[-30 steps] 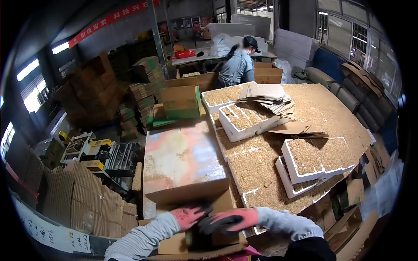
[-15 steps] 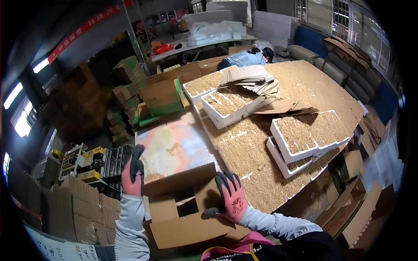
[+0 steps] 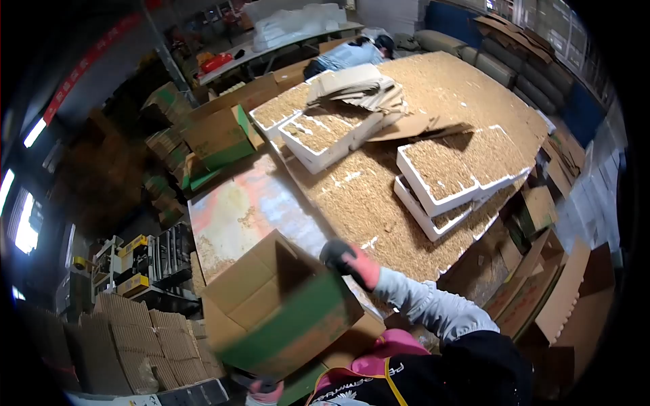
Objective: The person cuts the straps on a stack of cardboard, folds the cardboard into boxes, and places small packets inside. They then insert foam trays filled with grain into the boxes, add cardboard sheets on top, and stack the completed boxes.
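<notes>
Now carton [image 3: 288, 331] is turned and tilted, interior exposed, lower left-centre of frame, near painted counter [image 3: 233, 213]; reorienting looks well along. Right hand [image 3: 352, 262] beside upper-right edge, fingers bent, grasp unclear. Left hand [image 3: 265, 390] at bottom, partly hidden; cannot tell grip.

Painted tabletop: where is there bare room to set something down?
The painted tabletop is bare between the far green box, the open carton and the tan crumbly material. Its near end is crowded by the carton, with the right hand beside it. Trays and cardboard sheets crowd the material.
</notes>
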`<act>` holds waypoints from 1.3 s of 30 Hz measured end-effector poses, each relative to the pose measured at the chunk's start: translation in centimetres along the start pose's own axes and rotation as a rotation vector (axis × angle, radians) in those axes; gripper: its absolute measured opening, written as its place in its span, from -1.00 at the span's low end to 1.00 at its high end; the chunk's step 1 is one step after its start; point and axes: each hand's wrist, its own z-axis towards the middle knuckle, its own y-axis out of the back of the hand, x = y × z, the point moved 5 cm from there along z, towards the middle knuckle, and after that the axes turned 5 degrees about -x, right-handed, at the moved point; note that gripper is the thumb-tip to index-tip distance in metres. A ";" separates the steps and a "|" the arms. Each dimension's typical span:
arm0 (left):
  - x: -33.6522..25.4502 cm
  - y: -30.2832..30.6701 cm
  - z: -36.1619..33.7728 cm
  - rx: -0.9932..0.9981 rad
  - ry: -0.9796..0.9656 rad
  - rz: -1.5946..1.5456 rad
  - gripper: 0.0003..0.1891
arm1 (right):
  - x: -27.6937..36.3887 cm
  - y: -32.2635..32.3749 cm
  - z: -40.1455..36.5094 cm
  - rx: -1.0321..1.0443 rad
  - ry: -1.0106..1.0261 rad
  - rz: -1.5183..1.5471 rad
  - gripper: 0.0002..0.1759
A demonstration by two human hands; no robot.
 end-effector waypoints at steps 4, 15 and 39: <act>7.6 2.7 0.0 0.289 -0.285 0.207 -0.51 | -1.9 -1.7 -6.2 0.157 -0.026 -0.885 -0.49; 5.3 2.4 11.3 -0.223 0.440 0.367 -0.44 | 1.7 26.1 -0.5 -0.530 0.153 -2.072 -0.45; 4.7 0.5 9.7 -0.351 0.372 0.031 -0.56 | -0.2 30.5 -9.0 -1.172 -0.043 0.019 -0.32</act>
